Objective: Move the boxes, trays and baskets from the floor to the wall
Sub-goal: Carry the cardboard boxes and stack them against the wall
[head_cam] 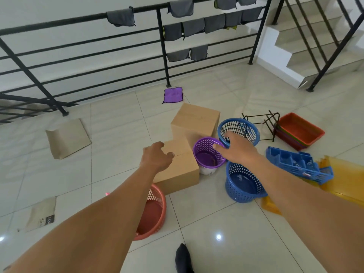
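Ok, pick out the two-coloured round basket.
The purple basket, beside the near cardboard box: its base is white. The far blue basket, near blue basket and red basket are one colour throughout.

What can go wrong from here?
1. Purple basket stands against the near box; lifting the box with the left hand may tip it.
2. Red basket sits close to the foot: trip risk.
3. Wire rack may snag the far blue basket.
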